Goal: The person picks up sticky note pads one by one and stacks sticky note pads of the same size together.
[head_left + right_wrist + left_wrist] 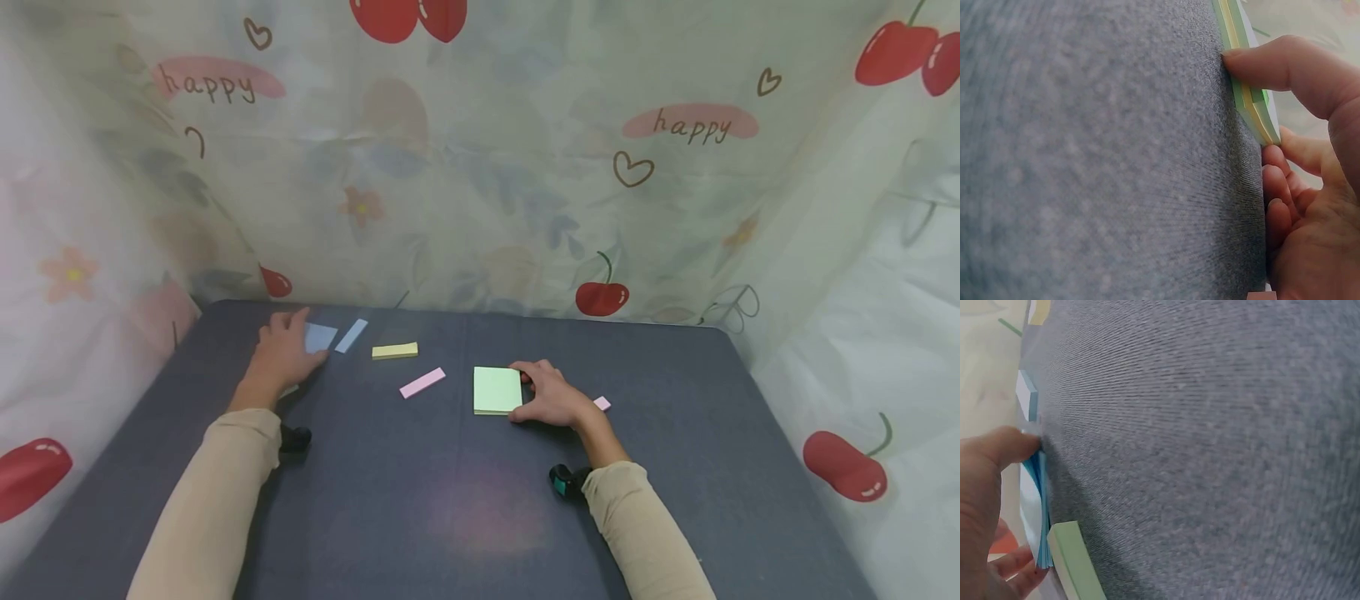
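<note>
On the dark grey table (480, 517) my left hand (288, 343) lies over a blue sticky-note pad (321, 337) at the far left. In the left wrist view the thumb (1004, 449) and fingertips (1019, 565) pinch the blue pad (1039, 509) by its edges. My right hand (537, 390) holds the right edge of a light green sticky-note pad (497, 389) near the table's middle. Seen from the right wrist, the thumb (1285, 62) presses the green pad (1246, 87) on its side, with the fingers (1279, 187) curled behind it.
A narrow blue strip (351, 335), a yellow pad (395, 351) and a pink strip (422, 382) lie between the hands. A small pink piece (602, 403) shows behind the right hand. A pale green pad (1074, 562) sits by the left wrist. A cherry-print curtain (480, 167) surrounds the table.
</note>
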`<act>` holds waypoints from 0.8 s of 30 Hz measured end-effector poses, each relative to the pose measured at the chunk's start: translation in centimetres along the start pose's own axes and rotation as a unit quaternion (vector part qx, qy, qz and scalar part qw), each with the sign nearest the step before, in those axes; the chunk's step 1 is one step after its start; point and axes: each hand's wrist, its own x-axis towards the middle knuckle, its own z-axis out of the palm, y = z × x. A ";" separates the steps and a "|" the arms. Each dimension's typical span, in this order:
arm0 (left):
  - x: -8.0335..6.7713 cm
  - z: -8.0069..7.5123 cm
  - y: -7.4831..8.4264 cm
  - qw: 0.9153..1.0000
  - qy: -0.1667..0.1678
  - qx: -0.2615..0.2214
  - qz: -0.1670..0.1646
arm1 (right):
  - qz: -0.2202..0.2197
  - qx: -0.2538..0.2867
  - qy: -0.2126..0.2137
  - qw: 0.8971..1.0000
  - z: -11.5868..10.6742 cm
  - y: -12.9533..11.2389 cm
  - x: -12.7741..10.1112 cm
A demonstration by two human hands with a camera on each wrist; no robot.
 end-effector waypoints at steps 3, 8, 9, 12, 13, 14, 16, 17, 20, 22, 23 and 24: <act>0.0 -0.4 0.0 1.000 -0.012 -0.002 -0.009 | 0.000 0.000 0.000 1.000 0.1 0.1 0.1; 0.1 -0.9 0.2 0.999 -0.035 -0.001 -0.025 | 0.001 0.003 0.000 1.000 0.1 0.2 0.1; 0.1 -0.9 0.2 0.999 -0.037 -0.001 -0.026 | 0.002 0.002 0.000 1.000 0.1 0.2 0.0; 0.0 -0.9 0.3 0.999 -0.037 -0.007 -0.026 | -0.002 -0.002 -0.001 1.000 0.1 0.3 0.1; -0.1 -0.9 0.3 0.999 -0.038 -0.012 -0.027 | -0.002 -0.003 -0.001 1.000 0.1 0.3 0.1; -0.1 -0.8 0.4 0.999 -0.038 -0.018 -0.028 | -0.001 -0.002 -0.001 1.000 0.1 0.3 0.0; -0.2 -0.8 0.6 0.998 -0.040 -0.036 -0.032 | -0.002 -0.003 -0.001 1.000 0.1 0.3 0.0; -0.2 -0.8 0.7 0.997 -0.040 -0.047 -0.035 | 0.000 -0.002 0.000 1.000 0.1 0.2 0.0; -0.2 -0.8 1.0 0.995 -0.040 -0.077 -0.043 | 0.002 -0.002 0.002 1.000 0.0 0.2 -0.1; -0.2 -0.9 1.2 0.994 -0.041 -0.092 -0.049 | 0.000 -0.002 0.001 1.000 0.0 0.1 -0.1; -0.2 -0.9 1.3 0.993 -0.041 -0.099 -0.053 | 0.001 -0.003 0.001 1.000 0.0 0.1 -0.1; -0.2 -0.9 1.4 0.992 -0.041 -0.104 -0.055 | 0.001 -0.003 0.000 1.000 0.0 0.1 -0.1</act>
